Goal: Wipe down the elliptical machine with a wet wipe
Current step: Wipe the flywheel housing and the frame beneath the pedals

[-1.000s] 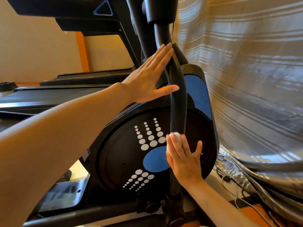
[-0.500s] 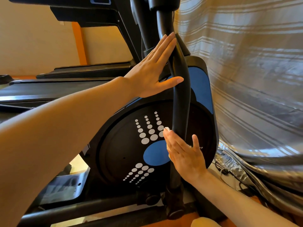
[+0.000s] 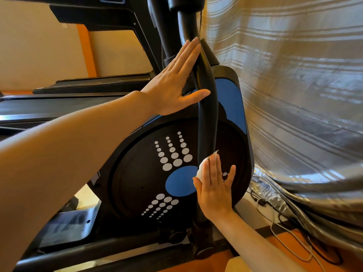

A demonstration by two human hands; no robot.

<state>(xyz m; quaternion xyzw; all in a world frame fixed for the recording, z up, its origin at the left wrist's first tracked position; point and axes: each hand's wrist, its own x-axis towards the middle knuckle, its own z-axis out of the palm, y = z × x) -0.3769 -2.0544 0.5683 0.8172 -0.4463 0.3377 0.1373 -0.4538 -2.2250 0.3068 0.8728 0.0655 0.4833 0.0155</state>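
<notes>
Since a moment ago our right hand [image 3: 214, 190] has slid the wet wipe [image 3: 204, 167] down the elliptical's upright bar [image 3: 206, 107], flat fingers pressing it there, while our left hand [image 3: 174, 83] steadies the bar open-palmed; most of the machine seems left to wipe.

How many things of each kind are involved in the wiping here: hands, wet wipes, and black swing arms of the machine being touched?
Hands: 2, the left hand and the right hand
Wet wipes: 1, the white wet wipe under the right hand
Swing arms touched: 1, the black swing arm
Total: 4
</notes>
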